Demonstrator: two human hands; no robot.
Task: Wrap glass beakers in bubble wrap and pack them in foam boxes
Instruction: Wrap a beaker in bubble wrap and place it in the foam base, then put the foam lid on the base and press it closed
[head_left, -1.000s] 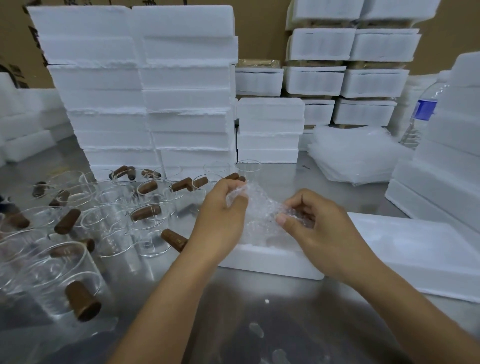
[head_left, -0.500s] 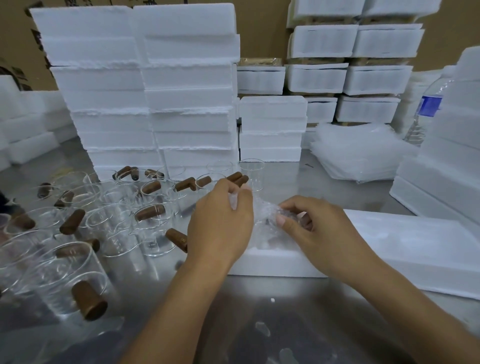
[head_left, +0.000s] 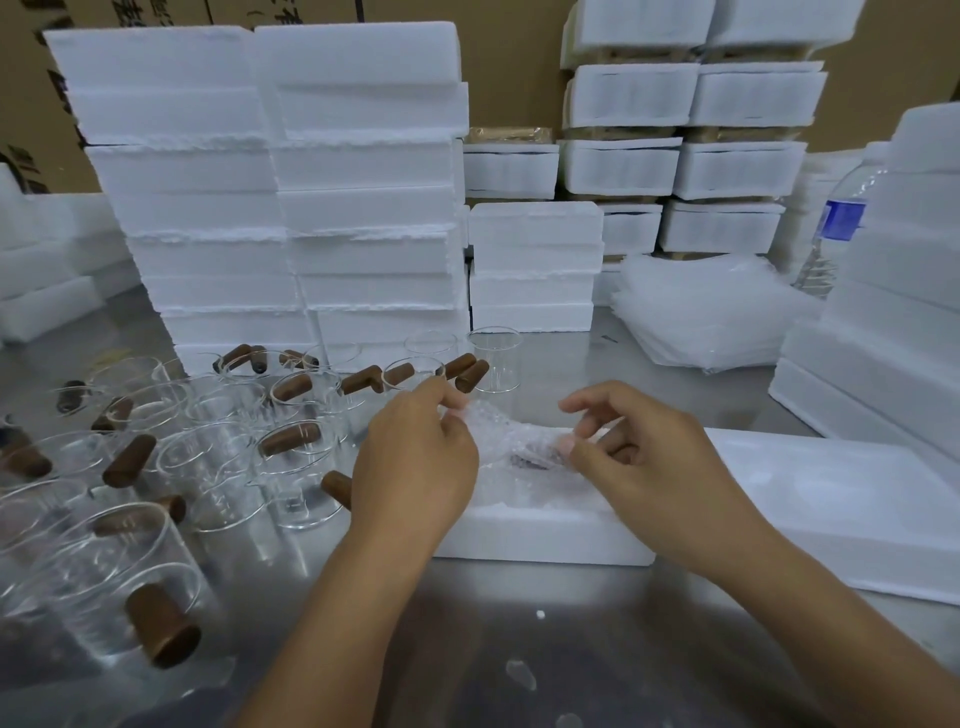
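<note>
- A bubble-wrapped clear glass beaker lies in an open white foam box on the steel tabletop.
- Clear glass beakers with brown cylindrical handles stand left of it.
- Stacked white foam boxes rise behind them.
- A flat white foam lid lies right.

I see a shiny steel counter at 6 o'clock, with brown cardboard backing everything at 12 o'clock.

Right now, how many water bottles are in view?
1. The water bottle stands at the far right, partly behind the foam stack. Others may hide behind the foam.
</note>
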